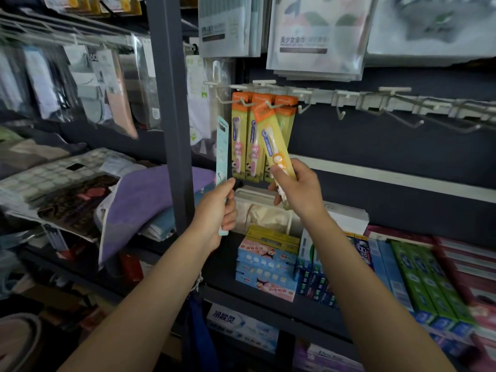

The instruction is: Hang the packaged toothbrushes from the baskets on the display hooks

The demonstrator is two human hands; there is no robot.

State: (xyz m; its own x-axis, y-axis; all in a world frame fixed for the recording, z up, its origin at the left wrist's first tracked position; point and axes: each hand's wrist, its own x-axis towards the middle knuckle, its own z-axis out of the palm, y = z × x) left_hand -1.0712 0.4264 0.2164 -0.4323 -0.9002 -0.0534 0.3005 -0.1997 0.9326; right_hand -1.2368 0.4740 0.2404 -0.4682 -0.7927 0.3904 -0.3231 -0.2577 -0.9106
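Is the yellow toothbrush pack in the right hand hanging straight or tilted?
Tilted. The yellow pack leans, its orange top up-left at the hook, its lower end gripped by the right hand.

1. Left hand (218, 208): its fingers cover the lower part of the teal toothbrush pack (222, 154), which is seen edge-on, so its printed face is not legible.
2. Right hand (296, 187): it hides the lower part of the yellow toothbrush pack (275, 142).
3. Hanging toothbrush packs (245, 140): the rearmost is largely covered by the tilted yellow pack.
4. Left-hand shelf goods (67, 84): motion-blurred; labels unreadable.
5. Toothpaste boxes (429, 280): blurred toward the right edge, which cuts them off.
6. Upper hanging packets (316, 36): tops cropped by the frame.
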